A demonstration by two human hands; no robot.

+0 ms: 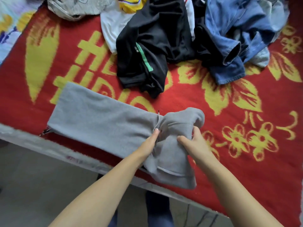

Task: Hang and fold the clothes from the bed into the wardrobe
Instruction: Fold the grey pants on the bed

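Laundry day at an early stage: a person stands at the edge of a bed and works on a grey fleece garment, its long left part already laid flat and doubled into a neat strip near the bed's edge, its right end bunched and not yet folded. The left hand pinches the cloth at the gathered middle, fingers closed on the fleece beside a dark zip line; the right hand grips the bunched end, fingers curled into the fabric. By the look of it this is the only piece in hand, and most of the job remains. Well apart, farther up the bed, an unsorted heap waits: a black garment with a green stripe, blue denim jeans, a white piece, a yellow one with purple trim and a pale grey printed item. None is folded or on a hanger, and no wardrobe is in view. The bed carries a red blanket with yellow flowers and characters; a pale floral sheet shows at far left. Below lies a grey floor, where dark trouser legs show.
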